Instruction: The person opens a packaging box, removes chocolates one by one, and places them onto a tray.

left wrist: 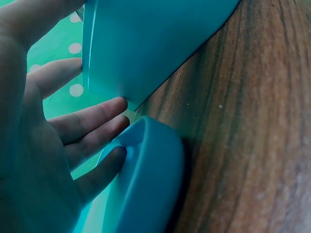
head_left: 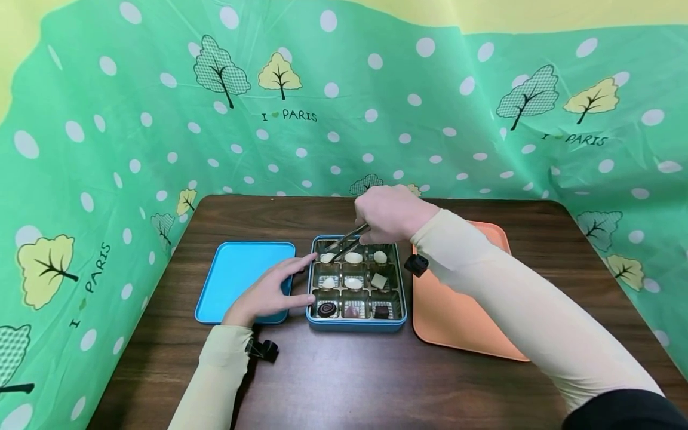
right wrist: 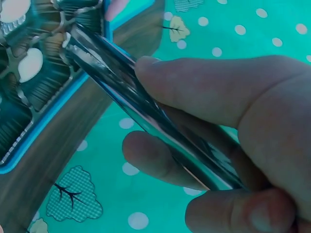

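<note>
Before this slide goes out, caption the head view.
Left hand touches the blue box; right hand holds tongs at a white piece.

Both sleeves (head_left: 500,292) are cream and close-fitting. A small black camera (head_left: 264,350) sits at each wrist; a black hem (head_left: 626,411), apparently a shirt's, overlaps the right sleeve.

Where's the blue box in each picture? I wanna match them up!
Head: the blue box sits just below the middle.
Left wrist: top middle, only part of its side showing.
Right wrist: upper left corner, cut off by the picture's edge.
Shared landmark: the green cloth with pale dots shows in all three.
</note>
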Demonstrator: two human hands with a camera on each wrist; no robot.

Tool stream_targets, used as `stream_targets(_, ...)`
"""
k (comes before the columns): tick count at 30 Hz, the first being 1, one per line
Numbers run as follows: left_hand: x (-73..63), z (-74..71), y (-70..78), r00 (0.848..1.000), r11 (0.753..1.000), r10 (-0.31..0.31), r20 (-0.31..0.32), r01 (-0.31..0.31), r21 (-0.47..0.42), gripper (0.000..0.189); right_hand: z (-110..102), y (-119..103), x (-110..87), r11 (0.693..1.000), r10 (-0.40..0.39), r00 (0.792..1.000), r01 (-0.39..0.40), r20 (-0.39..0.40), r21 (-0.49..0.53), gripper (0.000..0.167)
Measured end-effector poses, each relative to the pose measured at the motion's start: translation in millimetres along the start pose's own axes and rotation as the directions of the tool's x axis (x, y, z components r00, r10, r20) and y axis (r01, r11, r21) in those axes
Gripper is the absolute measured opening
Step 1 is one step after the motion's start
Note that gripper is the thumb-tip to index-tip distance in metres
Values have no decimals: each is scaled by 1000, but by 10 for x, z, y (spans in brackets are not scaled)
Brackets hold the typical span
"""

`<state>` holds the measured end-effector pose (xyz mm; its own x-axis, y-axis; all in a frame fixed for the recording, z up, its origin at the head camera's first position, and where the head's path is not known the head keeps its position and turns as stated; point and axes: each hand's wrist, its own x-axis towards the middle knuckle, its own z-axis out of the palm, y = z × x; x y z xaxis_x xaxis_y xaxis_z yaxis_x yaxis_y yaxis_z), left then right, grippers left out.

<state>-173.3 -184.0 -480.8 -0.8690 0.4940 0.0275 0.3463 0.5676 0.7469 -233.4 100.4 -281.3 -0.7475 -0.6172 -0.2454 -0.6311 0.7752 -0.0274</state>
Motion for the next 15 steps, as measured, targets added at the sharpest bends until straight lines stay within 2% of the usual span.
stream_targets(4,0,-4,-3,1000,1000,4,3,-4,-3,88,34,-17,27,1000,9,1000,-9,20,-3,34)
stream_targets(15,3,-7,4,1000,1000,-2,2,2,-14,88,68,6,-8,1000,0,1000,0,14,16,30)
